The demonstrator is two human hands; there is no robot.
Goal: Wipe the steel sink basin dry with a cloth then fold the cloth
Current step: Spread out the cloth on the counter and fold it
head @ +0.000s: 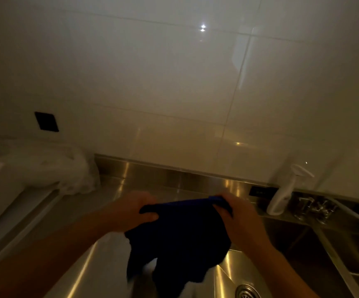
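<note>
A dark blue cloth hangs in the air above the steel sink basin. My left hand pinches its upper left corner. My right hand grips its upper right corner. The cloth's lower part droops in loose folds toward the basin. A round drain shows at the bottom of the basin, right of the cloth. The light is dim.
A steel backsplash runs behind the sink under a white tiled wall. A white dispenser and a steel tap stand at the right. A clear plastic bag lies on the counter at the left, below a dark wall socket.
</note>
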